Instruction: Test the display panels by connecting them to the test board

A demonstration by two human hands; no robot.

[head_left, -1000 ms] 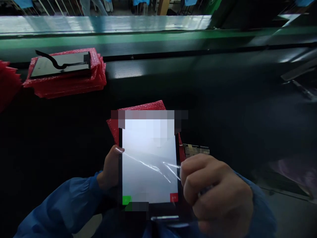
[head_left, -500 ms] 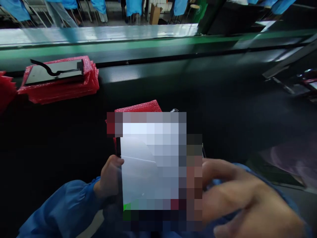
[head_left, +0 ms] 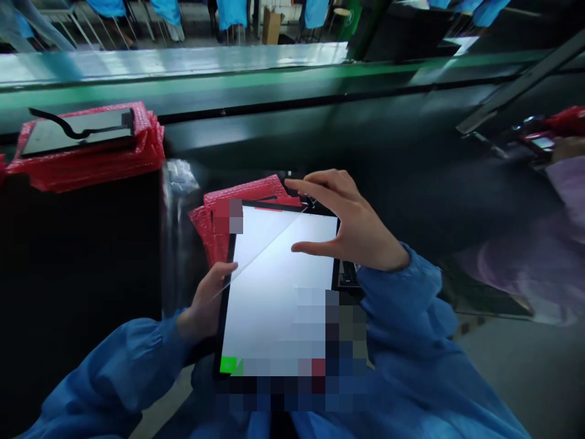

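Observation:
A lit white display screen (head_left: 278, 286) with a black border tilts up in front of me, a green square in its lower left corner. My left hand (head_left: 208, 299) grips its left edge, thumb over the border. A sheet of clear film (head_left: 176, 238) lies loosely across the upper left of the screen and sticks out past its left side. It passes at my left thumb; whether the thumb pins it I cannot tell. Over the screen's upper right, my right hand (head_left: 351, 222) is open, thumb and fingers apart. Blurred blocks hide the lower right of the screen.
Red bubble-wrap pouches (head_left: 247, 190) lie behind the screen. At the far left, another stack of red pouches (head_left: 95, 167) carries a panel (head_left: 55, 135) with a black ribbon cable. A person's light purple sleeve (head_left: 567, 183) shows at the right. A metal bar (head_left: 516, 85) slants nearby.
My right hand has moved from the screen's lower right up to its upper right corner and opened. The film has swung to the upper left. The view has shifted right.

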